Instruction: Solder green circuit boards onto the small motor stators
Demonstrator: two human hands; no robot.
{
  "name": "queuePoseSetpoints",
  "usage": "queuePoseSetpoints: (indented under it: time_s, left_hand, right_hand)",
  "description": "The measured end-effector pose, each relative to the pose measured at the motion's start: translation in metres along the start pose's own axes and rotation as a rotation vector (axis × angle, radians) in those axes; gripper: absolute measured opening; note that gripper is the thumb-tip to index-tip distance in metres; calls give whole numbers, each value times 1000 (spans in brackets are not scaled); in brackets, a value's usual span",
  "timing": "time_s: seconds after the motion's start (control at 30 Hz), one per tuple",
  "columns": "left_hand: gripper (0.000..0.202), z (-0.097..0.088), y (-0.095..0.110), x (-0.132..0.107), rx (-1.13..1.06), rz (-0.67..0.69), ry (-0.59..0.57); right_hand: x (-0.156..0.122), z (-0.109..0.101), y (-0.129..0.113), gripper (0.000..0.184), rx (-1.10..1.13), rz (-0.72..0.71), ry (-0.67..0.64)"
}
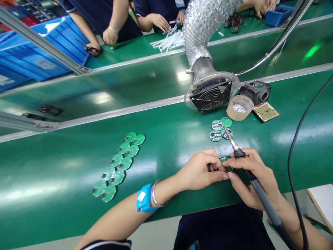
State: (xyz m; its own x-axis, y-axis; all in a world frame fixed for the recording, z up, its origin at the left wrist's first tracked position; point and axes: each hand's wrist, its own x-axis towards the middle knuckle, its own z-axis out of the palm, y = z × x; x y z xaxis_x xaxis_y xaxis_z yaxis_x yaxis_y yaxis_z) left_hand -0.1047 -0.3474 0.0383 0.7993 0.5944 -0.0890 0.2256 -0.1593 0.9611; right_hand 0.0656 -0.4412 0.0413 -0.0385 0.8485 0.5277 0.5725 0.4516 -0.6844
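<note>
green workbench (166, 139) bears round circuit boards (125, 163).

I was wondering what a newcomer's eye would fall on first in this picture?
Probably the big shiny silver hose at the top, right of centre, with a black fan at its lower end. Next, perhaps, the soldering iron in the right hand, beside the left hand pinching a small green piece, mostly hidden. The double row of round green boards at left also stands out.
</note>
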Motion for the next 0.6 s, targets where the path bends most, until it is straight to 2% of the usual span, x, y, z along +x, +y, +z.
queuePoseSetpoints:
  time_s: [0.23, 0.43, 0.6]
  left_hand:
    - [14, -1, 1, -1, -53, -51, -1]
    - [18, 6, -11, -7, -199, -137, 196]
    - [8, 7, -9, -4, -77, -88, 274]
  right_hand:
    - [7, 0, -1, 35, -41, -31, 30]
    - [6, 8, 3, 33, -87, -44, -10]
    - [4, 7, 3, 34, -119, -42, -61]
